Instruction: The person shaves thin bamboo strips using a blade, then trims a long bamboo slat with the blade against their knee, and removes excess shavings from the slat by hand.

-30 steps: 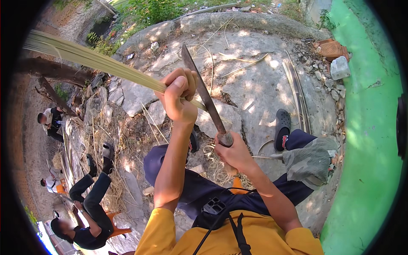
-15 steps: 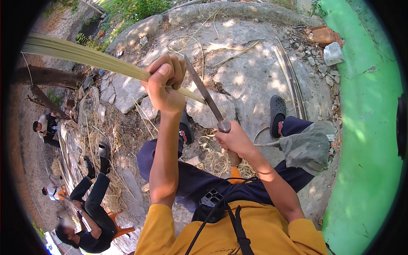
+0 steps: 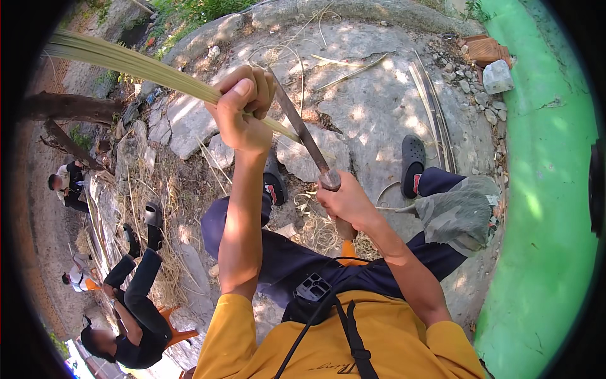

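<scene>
Your left hand [image 3: 243, 112] is curled into a tight fist around a bundle of thin pale strips [image 3: 136, 66], which fans out to its upper left; a short end pokes out on the fist's right. Your right hand [image 3: 348, 201] wraps firmly round the handle [image 3: 330, 180] of a long knife [image 3: 299, 126], which slants up just beside your left knuckles. Whether strips and knife touch, you cannot tell. Curled shavings [image 3: 319, 232] lie below-left of your right hand.

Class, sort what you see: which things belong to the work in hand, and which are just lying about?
In the work:
- bundle of pale strips, in the left grip
- long-bladed knife, in the right grip

Lying about:
- pale block near the green wall
- reddish-brown object beside it
</scene>
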Demonstrator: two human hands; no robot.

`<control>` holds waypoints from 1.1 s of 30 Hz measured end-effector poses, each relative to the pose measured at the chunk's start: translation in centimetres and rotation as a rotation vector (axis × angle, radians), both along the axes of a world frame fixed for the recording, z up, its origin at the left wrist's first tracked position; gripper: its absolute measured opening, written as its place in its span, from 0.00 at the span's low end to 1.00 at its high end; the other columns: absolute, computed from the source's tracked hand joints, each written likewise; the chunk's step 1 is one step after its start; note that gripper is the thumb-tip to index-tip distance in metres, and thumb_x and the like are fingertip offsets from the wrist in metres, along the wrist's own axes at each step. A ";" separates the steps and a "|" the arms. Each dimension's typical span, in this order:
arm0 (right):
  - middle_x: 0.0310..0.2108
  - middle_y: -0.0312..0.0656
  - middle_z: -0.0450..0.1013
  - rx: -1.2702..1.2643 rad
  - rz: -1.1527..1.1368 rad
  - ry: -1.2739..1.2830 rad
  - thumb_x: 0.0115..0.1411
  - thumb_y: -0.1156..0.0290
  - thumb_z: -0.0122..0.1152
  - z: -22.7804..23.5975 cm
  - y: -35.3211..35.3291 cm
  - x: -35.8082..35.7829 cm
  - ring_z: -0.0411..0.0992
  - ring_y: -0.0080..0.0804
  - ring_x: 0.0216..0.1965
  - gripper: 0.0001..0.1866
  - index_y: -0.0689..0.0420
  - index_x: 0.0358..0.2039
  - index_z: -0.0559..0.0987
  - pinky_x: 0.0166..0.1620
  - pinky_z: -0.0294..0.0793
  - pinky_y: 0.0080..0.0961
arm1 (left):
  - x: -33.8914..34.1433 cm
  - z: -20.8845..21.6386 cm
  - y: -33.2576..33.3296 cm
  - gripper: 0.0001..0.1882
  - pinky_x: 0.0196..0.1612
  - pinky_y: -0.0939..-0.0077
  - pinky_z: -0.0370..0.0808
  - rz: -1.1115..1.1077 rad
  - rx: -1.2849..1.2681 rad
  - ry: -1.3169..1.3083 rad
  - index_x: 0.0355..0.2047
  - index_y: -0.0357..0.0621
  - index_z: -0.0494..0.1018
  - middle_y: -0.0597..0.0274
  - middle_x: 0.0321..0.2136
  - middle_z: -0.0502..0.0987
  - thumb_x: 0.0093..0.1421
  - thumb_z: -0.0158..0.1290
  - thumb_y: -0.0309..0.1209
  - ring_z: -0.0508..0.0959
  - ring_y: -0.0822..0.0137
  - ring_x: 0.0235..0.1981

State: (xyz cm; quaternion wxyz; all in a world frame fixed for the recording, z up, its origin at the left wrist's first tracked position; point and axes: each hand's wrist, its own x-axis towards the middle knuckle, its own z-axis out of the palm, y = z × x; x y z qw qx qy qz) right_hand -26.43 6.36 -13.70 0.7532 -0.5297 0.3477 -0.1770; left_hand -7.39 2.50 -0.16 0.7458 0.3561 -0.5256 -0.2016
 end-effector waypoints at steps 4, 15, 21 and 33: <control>0.19 0.31 0.68 0.055 -0.005 -0.072 0.58 0.79 0.60 5.0 0.3 0.5 0.63 0.17 0.17 0.05 0.58 0.32 0.73 0.21 0.61 0.21 | 0.1 0.1 -0.6 0.20 0.17 0.76 0.42 0.108 -0.014 0.033 0.15 0.50 0.50 0.71 0.12 0.49 0.59 0.45 0.39 0.47 0.77 0.14; 0.20 0.32 0.70 -0.183 -0.017 0.043 0.55 0.74 0.62 5.3 0.2 1.4 0.67 0.19 0.22 0.05 0.60 0.30 0.75 0.28 0.66 0.25 | 0.2 -0.2 -0.4 0.20 0.17 0.76 0.42 0.258 -0.025 0.052 0.15 0.50 0.50 0.69 0.11 0.49 0.59 0.44 0.39 0.46 0.77 0.13; 0.19 0.32 0.68 -0.112 -0.061 -0.001 0.54 0.74 0.61 3.2 0.4 1.4 0.64 0.19 0.20 0.06 0.60 0.28 0.73 0.24 0.63 0.27 | -0.4 0.0 -0.5 0.19 0.18 0.76 0.43 0.232 -0.064 0.071 0.14 0.48 0.48 0.70 0.11 0.50 0.57 0.44 0.34 0.46 0.78 0.13; 0.23 0.49 0.76 -0.183 -0.005 0.182 0.53 0.71 0.63 -0.2 -0.6 1.3 0.74 0.38 0.25 0.10 0.65 0.32 0.76 0.33 0.73 0.39 | -0.6 0.0 -0.5 0.19 0.17 0.74 0.43 0.258 0.017 -0.011 0.15 0.50 0.49 0.69 0.11 0.49 0.59 0.43 0.37 0.46 0.76 0.14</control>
